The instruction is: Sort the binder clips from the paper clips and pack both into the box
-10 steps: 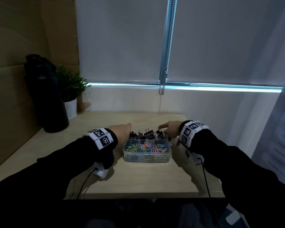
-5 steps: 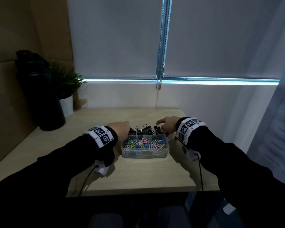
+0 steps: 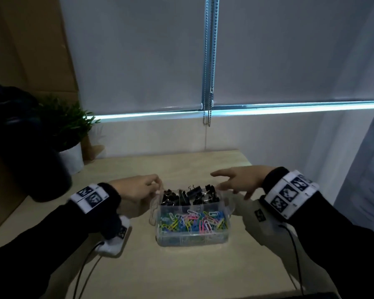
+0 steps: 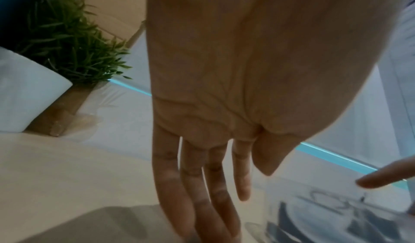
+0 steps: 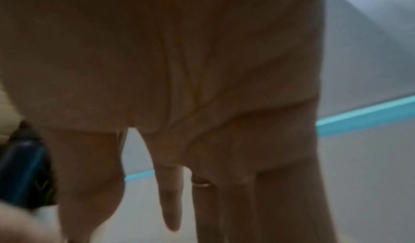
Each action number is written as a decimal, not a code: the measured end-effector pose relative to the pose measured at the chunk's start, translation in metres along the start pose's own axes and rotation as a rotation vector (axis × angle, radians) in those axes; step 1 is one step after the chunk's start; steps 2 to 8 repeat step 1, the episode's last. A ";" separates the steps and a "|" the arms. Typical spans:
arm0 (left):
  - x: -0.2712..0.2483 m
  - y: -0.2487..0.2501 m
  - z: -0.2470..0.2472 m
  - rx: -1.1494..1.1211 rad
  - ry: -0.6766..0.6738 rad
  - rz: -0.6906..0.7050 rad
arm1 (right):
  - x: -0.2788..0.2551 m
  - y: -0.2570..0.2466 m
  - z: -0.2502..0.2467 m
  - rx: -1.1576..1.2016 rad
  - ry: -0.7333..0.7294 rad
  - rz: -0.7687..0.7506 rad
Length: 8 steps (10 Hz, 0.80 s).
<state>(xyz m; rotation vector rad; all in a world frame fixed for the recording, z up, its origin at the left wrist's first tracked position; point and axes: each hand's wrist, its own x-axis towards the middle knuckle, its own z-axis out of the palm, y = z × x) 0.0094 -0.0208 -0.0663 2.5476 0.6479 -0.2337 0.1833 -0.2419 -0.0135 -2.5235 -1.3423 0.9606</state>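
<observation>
A clear plastic box (image 3: 192, 238) stands mid-table. Its far compartment holds several black binder clips (image 3: 188, 196); its near compartment holds several coloured paper clips (image 3: 192, 221). My left hand (image 3: 136, 187) is at the box's far left corner, fingers straight and pointing down beside the box wall (image 4: 314, 216) in the left wrist view. My right hand (image 3: 238, 180) hovers at the far right corner, fingers spread and extended. The right wrist view shows those fingers (image 5: 170, 202) straight with nothing in them. Neither hand holds anything.
A tall black bottle (image 3: 20, 143) and a potted plant in a white pot (image 3: 67, 134) stand at the table's back left. A bead chain (image 3: 207, 83) hangs from the blinds behind. The table's right edge (image 3: 253, 167) lies near my right hand.
The head view has tilted and drawn nearer. My right hand has lifted slightly and spread its fingers over the box's right corner. The left hand stays at the left corner.
</observation>
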 end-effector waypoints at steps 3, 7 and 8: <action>0.011 -0.022 -0.002 -0.075 -0.116 0.001 | -0.010 -0.002 -0.028 -0.013 0.073 -0.183; 0.011 -0.022 -0.002 -0.075 -0.116 0.001 | -0.010 -0.002 -0.028 -0.013 0.073 -0.183; 0.011 -0.022 -0.002 -0.075 -0.116 0.001 | -0.010 -0.002 -0.028 -0.013 0.073 -0.183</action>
